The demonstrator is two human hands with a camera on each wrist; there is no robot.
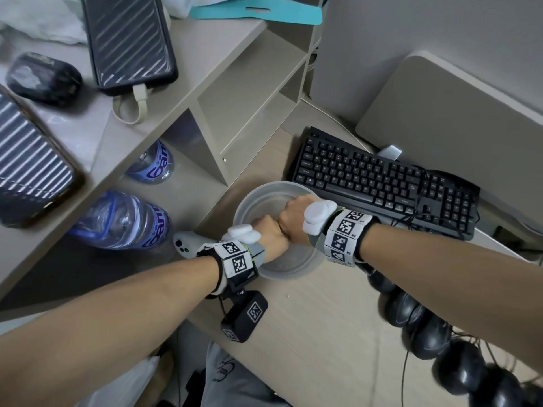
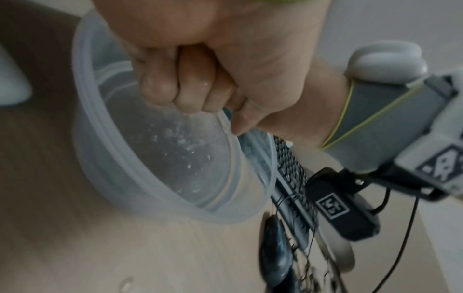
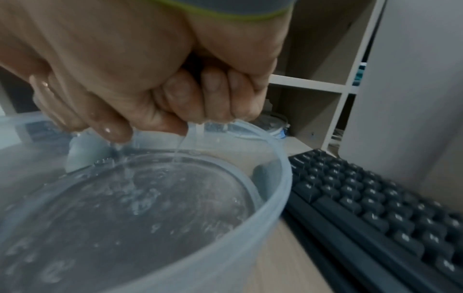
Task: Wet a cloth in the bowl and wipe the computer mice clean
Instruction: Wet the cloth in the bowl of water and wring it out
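Both fists meet knuckle to knuckle over the bowl; the left hand and right hand have fingers curled tight, water streaming down. The cloth is probably squeezed inside, unseen. Black mice line the pale wooden surface, each pointing away from the person, beside the keyboard.

Head cam overhead; wrists close, bowl shared.

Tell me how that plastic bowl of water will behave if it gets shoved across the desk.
The bowl looks like thin translucent plastic, so it is probably light and would slide easily. The water in it is shallow, so it likely sloshes rather than spills. It is wide and low, so tipping seems unlikely, though drops on the desk may make it slippery.
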